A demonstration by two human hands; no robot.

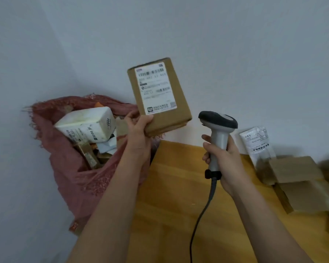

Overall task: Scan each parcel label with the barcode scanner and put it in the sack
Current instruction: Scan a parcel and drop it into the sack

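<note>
Right hand [223,160] wraps fingers round barcode scanner [217,133] handle, over wooden table [179,196]. Left hand [139,133] grips brown parcel [160,97] by lower corner, label [155,88] facing camera. Beyond, pink sack [68,160] against wall, holding parcels.

light: soft, even | shadows: faint | focus: slightly blurred | edges: wide-angle warped

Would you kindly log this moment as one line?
left hand: holds brown cardboard parcel, label up | right hand: grips grey barcode scanner | pink woven sack: open, part-filled
</note>
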